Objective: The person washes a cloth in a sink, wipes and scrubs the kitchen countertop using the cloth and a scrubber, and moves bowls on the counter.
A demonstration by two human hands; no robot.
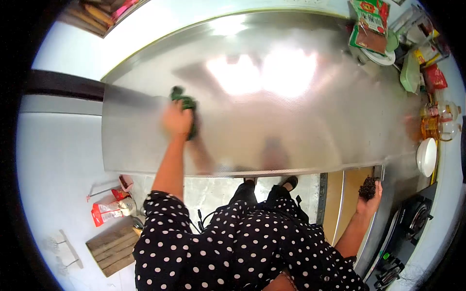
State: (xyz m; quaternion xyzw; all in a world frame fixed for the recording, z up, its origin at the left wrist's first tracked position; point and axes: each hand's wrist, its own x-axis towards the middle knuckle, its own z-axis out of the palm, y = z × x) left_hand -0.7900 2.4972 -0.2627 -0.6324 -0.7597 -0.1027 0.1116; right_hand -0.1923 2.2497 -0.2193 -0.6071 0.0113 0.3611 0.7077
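Observation:
A dark green cloth [192, 127] is pressed on the shiny metal countertop [301, 140], towards its left side. My left hand [177, 120] is on top of it with the fingers closed over it, slightly blurred. Off the counter's front edge on the right, my right hand [370, 202] grips a dark, curly scouring ball [368, 187]. That ball is held up in the air, apart from the counter, and the palm side of the hand is partly hidden.
Bagged food [371, 24] and a pale green container [410, 72] stand at the back right. Oil bottles [437, 127] and a white bowl [426, 157] line the right side, above a black gas stove [412, 218]. A wooden crate [114, 250] sits on the floor at left.

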